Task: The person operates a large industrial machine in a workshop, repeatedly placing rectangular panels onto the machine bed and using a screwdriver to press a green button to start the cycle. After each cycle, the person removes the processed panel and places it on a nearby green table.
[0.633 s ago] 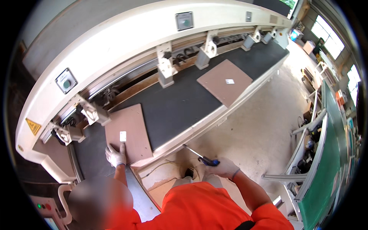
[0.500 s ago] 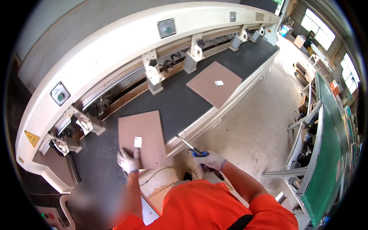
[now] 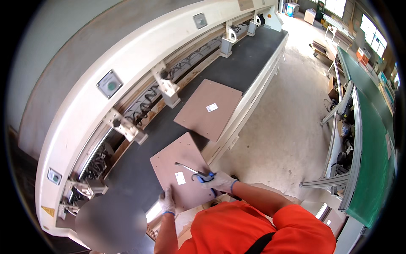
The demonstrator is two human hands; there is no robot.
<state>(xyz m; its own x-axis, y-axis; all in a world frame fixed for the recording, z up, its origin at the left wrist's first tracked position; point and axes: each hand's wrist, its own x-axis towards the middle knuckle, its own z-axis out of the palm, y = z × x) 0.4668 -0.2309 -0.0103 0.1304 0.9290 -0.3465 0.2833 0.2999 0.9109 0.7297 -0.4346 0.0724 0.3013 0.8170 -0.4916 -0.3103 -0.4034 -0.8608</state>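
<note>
Brown panel (image 3: 189, 189) in the grip of left hand (image 3: 167, 200), blow gun (image 3: 205, 177) in right hand (image 3: 220, 182), second panel (image 3: 203, 116) just beyond.

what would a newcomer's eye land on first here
Probably the bright orange-red shirt along the lower edge. Just above it, the gloved right hand holds a blue-and-black tool with a thin nozzle over the nearer brown board, whose left edge the left hand touches. The long cream machine sweeps across the upper left.
</note>
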